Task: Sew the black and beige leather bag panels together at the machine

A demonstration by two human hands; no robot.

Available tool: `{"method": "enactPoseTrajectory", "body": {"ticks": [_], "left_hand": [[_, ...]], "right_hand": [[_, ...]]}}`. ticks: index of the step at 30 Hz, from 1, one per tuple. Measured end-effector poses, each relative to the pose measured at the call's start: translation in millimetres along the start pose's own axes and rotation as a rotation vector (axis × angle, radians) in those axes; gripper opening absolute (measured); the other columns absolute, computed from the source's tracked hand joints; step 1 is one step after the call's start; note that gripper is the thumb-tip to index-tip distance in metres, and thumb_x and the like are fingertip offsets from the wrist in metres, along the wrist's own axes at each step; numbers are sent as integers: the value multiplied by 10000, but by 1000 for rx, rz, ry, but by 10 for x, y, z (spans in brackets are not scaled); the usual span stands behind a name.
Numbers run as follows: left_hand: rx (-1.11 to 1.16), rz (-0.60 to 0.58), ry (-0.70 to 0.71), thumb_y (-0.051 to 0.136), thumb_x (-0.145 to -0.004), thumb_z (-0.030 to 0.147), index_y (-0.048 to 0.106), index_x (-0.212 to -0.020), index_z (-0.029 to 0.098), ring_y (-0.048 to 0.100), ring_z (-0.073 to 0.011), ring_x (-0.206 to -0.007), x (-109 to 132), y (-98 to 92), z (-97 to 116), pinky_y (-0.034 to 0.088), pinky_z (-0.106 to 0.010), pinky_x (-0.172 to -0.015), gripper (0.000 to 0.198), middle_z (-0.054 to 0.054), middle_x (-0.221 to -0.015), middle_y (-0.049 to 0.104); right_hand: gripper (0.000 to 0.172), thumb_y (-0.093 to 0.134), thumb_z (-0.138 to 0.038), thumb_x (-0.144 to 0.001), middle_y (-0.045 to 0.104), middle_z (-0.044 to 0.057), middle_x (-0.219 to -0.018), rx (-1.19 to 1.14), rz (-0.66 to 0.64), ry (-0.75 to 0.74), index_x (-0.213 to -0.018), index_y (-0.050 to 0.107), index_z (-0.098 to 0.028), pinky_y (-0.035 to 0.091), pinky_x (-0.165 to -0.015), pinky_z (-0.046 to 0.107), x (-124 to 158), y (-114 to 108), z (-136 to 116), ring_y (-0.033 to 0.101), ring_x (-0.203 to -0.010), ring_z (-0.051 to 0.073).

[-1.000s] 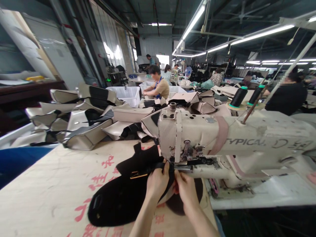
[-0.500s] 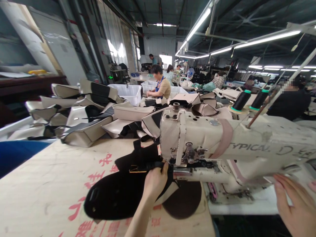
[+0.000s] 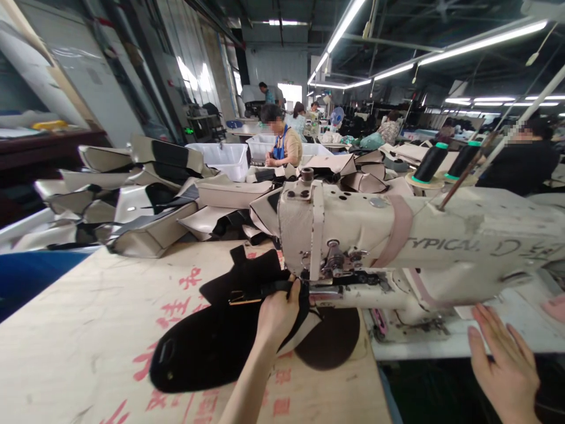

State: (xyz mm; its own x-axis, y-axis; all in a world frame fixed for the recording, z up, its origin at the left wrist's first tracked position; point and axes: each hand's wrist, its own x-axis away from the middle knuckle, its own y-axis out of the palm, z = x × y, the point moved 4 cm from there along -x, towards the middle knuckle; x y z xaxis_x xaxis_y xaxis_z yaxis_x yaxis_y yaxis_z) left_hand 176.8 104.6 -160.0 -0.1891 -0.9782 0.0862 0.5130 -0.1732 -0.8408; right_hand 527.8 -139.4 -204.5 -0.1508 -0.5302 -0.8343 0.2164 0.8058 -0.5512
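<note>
Fingers [image 3: 295,290] of your left hand [image 3: 278,312] were clamped on the black piece [image 3: 207,347], which lay on the wooden surface [image 3: 83,318], one edge just beside the sewing machine's head [image 3: 304,229]. Your right hand [image 3: 505,365], fingers apart, was near the white surface [image 3: 415,351], well apart from the black piece.

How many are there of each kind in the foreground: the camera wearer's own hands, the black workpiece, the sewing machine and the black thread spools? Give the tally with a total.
Own hands, left hand and right hand: 2
Black workpiece: 1
Sewing machine: 1
Black thread spools: 2
Total: 6
</note>
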Motion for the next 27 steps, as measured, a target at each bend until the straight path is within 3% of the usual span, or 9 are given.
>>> {"method": "enactPoseTrajectory", "body": {"ticks": [8,17,27], "left_hand": [[0,-2,-6,284,-896,473,688,-908,148,564,-267,-1082,22,-20,19,416,-277,-825,518,-137,-1005,686],[-73,-35,-20,300,-882,432,698,-884,132,612,-284,-983,-170,4,10,422,-276,-738,498,-161,-977,688],[-48,-58,17,340,-867,342,689,-934,133,577,-257,-1057,-301,-49,20,415,-256,-750,412,-143,-1043,671]], "right_hand": [[379,436,-320,-889,572,71,-1173,15,-17,61,-1235,511,-182,365,-950,396,-431,-151,74,543,-1071,244],[425,416,-369,-898,550,100,-1192,24,-51,100,-1262,474,-156,348,-961,409,-436,-150,-8,505,-1119,265],[451,436,-367,-885,534,97,-1216,40,-41,90,-1287,448,-163,345,-951,405,-413,-144,-25,501,-1119,273]]}}
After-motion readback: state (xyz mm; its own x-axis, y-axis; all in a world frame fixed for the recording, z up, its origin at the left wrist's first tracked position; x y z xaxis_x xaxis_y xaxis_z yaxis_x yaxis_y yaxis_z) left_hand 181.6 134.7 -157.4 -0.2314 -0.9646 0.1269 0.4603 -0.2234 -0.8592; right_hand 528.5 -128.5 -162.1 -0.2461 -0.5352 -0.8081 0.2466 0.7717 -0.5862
